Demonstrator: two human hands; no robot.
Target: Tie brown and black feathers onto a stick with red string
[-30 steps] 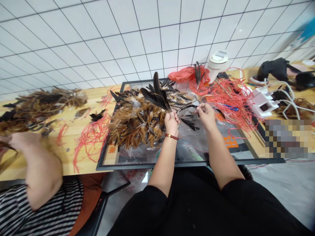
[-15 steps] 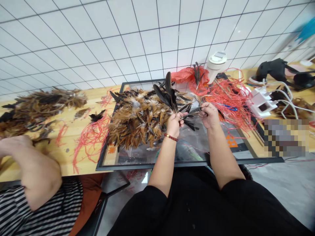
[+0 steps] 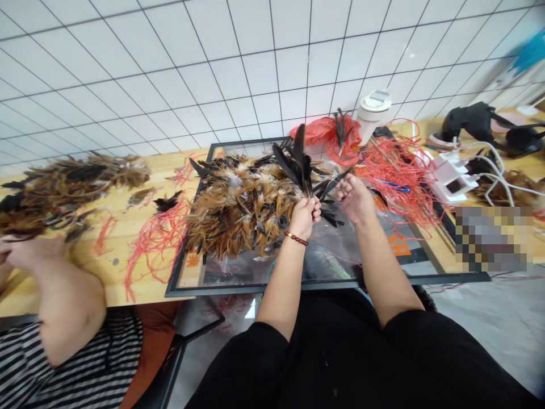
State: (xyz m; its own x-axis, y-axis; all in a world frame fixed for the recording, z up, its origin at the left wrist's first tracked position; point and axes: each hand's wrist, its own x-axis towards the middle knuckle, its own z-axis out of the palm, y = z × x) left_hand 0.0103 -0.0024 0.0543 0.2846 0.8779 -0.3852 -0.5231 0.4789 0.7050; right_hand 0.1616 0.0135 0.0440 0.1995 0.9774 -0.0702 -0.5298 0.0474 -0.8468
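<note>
My left hand (image 3: 305, 216) is closed round the quills of a small bunch of black feathers (image 3: 297, 162) that stands upright above a heap of brown and black feathers (image 3: 242, 207). My right hand (image 3: 355, 199) sits just to the right of it, fingers pinched on a single dark feather (image 3: 334, 183) held towards the bunch. Both hands hover over a black-framed glass panel (image 3: 323, 283) that lies on the wooden table (image 3: 128, 227).
Red string lies tangled at the right (image 3: 392, 170) and at the left (image 3: 157, 238). A red plastic bag (image 3: 323, 133), a white container (image 3: 372, 113) and a white power strip (image 3: 453, 179) stand behind. A person in a striped top (image 3: 63, 318) works beside another feather pile (image 3: 63, 184).
My left hand has shifted right with the bunch, turning it more upright. My right hand picked up a dark feather and brought it up to the bunch.
</note>
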